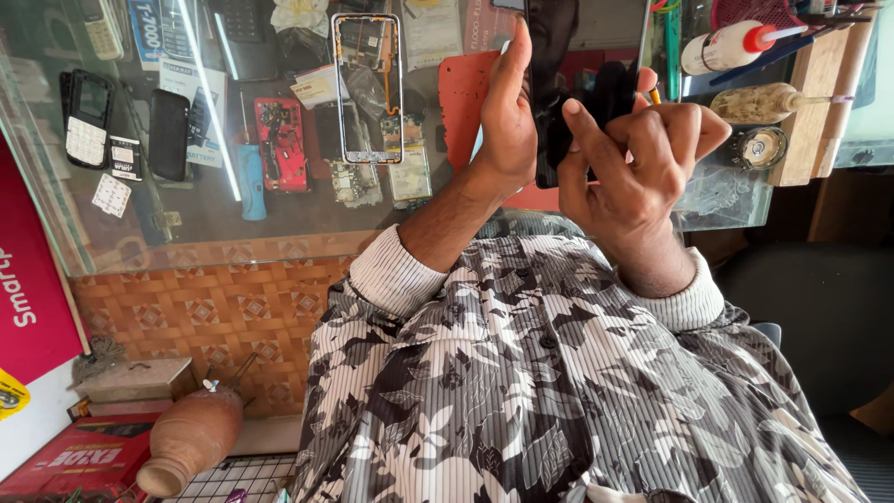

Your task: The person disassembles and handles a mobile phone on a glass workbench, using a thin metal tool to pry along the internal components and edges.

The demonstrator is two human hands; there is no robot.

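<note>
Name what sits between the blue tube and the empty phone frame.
In the head view, a red opened phone lies between the blue tube and the empty phone frame.

Both hands — left hand (pixel 507 121); right hand (pixel 633 163) — grip black phone (pixel 559 84).

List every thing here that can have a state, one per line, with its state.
Dark phone: held upright between both hands.
Left hand: flat along the phone's edge, fingers straight.
Right hand: curled on the phone, fingers bent.
Phone frame: bare, lying flat on the glass counter.
Red-capped bottle: capped, lying on its side.
Clay pot: tipped over on the floor.
</note>
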